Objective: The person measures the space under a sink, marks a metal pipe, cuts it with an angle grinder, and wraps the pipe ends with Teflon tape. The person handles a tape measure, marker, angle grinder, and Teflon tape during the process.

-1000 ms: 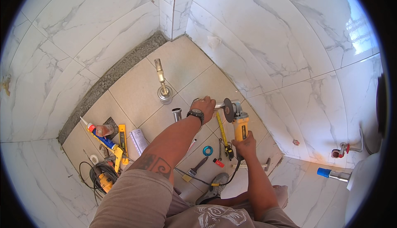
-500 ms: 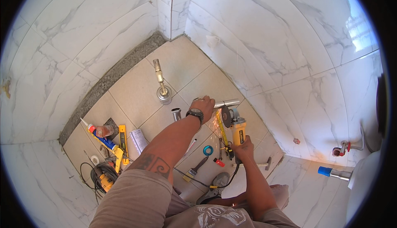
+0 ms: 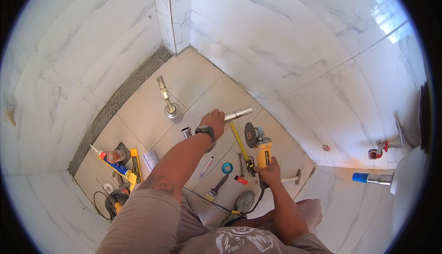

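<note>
My left hand is closed around a chrome pipe, whose free end points right over the tiled floor. In my right hand is a yellow angle grinder, gripped by its body. The grinder's dark disc stands apart from the pipe, below and right of its end. No sparks show at the disc. A yellow tape measure lies beside the grinder with its blade pulled out toward the pipe. A second chrome pipe piece stands by my left wrist.
A gas torch stands on the floor ahead. Nearby lie a paintbrush, teal tape roll, red marker cap, spanner and hammer. At left are a caulking gun and yellow level. The grinder's cord crosses near my shoe.
The disc has come away from the pipe and the sparks have stopped. My left hand has moved a little left with the pipe. The whole view has shifted slightly.
</note>
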Demonstrator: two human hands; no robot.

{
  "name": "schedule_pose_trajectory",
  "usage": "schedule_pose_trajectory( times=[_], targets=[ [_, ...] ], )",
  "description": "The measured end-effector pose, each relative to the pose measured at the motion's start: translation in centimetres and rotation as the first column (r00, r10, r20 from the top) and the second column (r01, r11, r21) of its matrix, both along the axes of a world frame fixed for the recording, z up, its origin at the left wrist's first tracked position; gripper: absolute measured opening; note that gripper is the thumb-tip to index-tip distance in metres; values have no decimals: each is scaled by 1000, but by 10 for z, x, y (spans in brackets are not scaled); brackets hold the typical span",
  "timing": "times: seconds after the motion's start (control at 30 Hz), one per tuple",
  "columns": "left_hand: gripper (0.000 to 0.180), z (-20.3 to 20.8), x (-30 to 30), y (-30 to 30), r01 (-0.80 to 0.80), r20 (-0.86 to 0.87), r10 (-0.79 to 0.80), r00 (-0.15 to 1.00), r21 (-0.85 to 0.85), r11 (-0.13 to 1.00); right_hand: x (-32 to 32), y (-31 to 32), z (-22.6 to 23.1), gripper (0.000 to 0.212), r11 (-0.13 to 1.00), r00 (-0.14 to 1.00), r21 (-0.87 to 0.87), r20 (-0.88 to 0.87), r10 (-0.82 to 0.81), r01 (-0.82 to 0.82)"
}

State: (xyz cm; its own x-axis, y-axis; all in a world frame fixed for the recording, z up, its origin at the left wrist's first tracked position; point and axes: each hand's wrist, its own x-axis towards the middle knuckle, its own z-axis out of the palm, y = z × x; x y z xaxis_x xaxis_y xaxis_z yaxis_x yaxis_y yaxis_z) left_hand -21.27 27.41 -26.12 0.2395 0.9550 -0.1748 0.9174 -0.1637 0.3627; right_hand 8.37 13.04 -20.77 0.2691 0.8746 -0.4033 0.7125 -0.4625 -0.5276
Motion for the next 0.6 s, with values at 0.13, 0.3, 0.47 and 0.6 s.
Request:
schedule_pose_trajectory(
  times=[0.13, 0.3, 0.47, 0.6],
  targets=[
    [37, 10, -7, -12, -41, 130, 40, 991, 9, 999, 20, -1, 16, 58, 997, 998, 48, -29, -57, 58],
    [46, 53, -20, -23, -30, 518, 252, 817, -399, 917, 37, -2, 21, 58, 979, 980, 127, -133, -145, 162],
    [35, 87, -46, -59, 331, 554, 807, 203, -815, 476, 43, -4, 21, 58, 969, 964, 120, -183, -191, 215],
    [34, 68, -7, -133, 343, 400, 912, 94, -873, 348, 39, -5, 13, 60, 967, 961, 129, -197, -193, 221]
  ],
)
